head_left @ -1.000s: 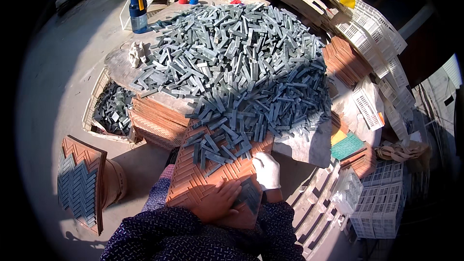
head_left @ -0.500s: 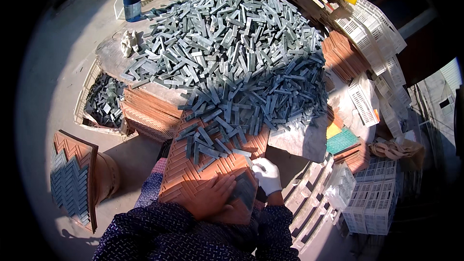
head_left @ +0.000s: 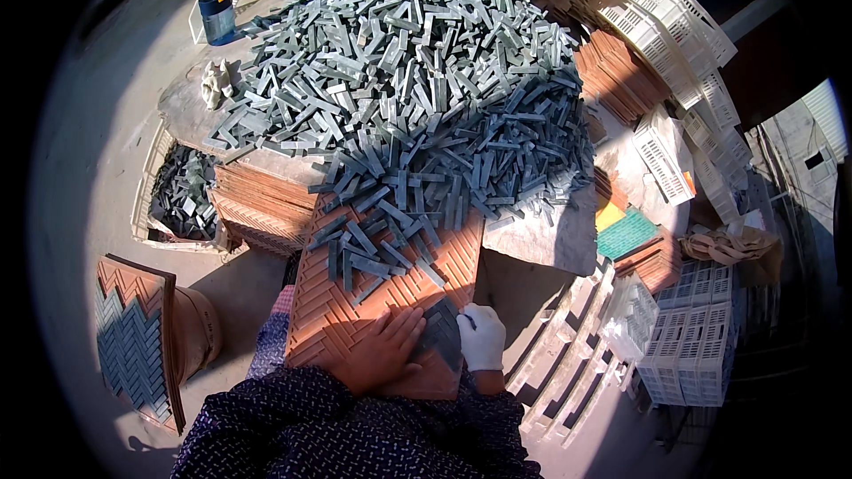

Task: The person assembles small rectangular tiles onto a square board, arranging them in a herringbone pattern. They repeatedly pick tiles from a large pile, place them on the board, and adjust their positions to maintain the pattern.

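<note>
My bare left hand (head_left: 383,350) lies flat on an orange herringbone-grooved tray (head_left: 333,315), fingers stretched toward a patch of dark grey strips (head_left: 439,337) set in its grooves. My right hand (head_left: 482,337), in a white glove, is closed at the tray's right edge, its fingertips beside that patch. What the gloved fingers hold, if anything, is too small to make out. Loose grey stone strips (head_left: 364,257) lie over the tray's far part. Behind them rises a large heap of similar strips (head_left: 399,80), partly in shadow.
Stacked orange trays (head_left: 266,204) and a crate of dark pieces (head_left: 146,204) stand at left. Nearer is a strip-filled tray (head_left: 133,337) on a round support. A bottle (head_left: 216,9) stands far left. A wooden pallet (head_left: 559,364) and white crates (head_left: 683,355) are at right.
My right hand has come nearer, down along the tray's right edge, from a loose strip to beside the grey patch. My left hand stays flat on the tray. The view has shifted slightly.
</note>
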The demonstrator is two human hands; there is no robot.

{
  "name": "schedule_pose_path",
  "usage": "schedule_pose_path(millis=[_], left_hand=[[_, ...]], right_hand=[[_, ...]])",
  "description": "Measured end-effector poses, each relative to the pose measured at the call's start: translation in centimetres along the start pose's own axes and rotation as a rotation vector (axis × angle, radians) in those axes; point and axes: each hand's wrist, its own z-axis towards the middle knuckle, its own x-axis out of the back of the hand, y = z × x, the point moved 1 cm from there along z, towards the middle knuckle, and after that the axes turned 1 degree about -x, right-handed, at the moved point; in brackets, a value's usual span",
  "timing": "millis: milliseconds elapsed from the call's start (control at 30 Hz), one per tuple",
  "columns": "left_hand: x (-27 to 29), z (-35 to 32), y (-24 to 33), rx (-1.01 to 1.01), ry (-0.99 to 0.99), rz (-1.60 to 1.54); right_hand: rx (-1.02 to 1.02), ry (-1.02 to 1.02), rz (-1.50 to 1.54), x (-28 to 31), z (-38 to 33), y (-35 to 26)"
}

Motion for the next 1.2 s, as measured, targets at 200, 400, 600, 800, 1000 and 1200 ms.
schedule_pose_path(millis=[200,400,600,800,1000,1200], left_hand=[[0.9,0.2,-0.1,0.054,-0.017,-0.088],[1.2,0.5,-1.0,0.068,0.004,-0.164],[1.2,-0.2,-1.1,0.026,-0.001,-0.078],[1.3,0.0,-0.7,0.105,-0.015,-0.187],[1.8,-1.2,-2.8,0.052,0.198,-0.210],[1.9,-4.4,-4.6,0.061,0.170,-0.326]], right_hand=[[0.026,-0.068,-0.057,0.2,1.0,-0.2],[0.200,-0.011,0.013,-0.8,2.8,-1.1],[0.227,-0.082,-0.103,-1.5,2.7,-2.0],[0.196,-0.137,-0.310,-1.6,1.8,-1.9],[0.179,0.065,0.074,-0.5,2.7,-2.3],[0.239,-0.054,0.015,-2.9,5.4,-3.1]])
